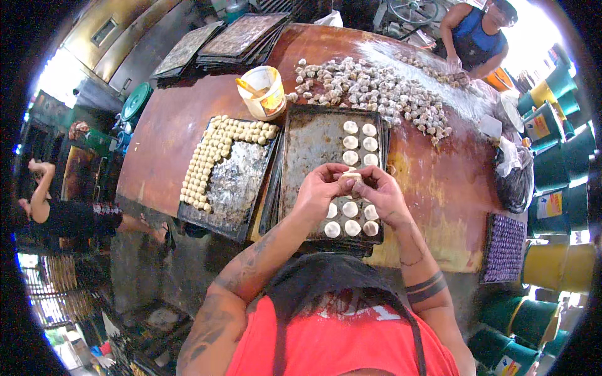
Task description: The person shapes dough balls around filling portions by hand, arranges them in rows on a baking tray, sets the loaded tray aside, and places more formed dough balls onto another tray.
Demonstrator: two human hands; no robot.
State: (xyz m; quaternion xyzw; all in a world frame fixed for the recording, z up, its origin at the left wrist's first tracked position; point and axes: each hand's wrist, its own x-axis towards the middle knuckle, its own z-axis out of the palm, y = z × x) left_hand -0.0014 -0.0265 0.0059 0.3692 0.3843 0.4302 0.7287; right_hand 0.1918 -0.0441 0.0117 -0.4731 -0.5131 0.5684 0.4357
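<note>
Both my left hand point(331, 184) and my right hand point(375, 189) are closed around a pale piece of dough point(351, 175), fingertips meeting over the middle of a dark baking tray point(300, 144). Flat white dough discs point(351, 142) lie on the tray's right half, above and below my hands. To the left, rows of small dough balls point(221, 134) cover part of another worn tray point(241, 188). Beyond the middle tray is a heap of small brownish, floury lumps point(376, 94).
A co-worker point(470, 37) works at the wooden table point(150, 163)'s far right; another person point(44, 207) is at left. A white tub point(266, 106), stacked trays point(238, 37), plastic bags point(511, 182), a purple-filled tray point(501, 247) and buckets point(558, 263) surround the work area.
</note>
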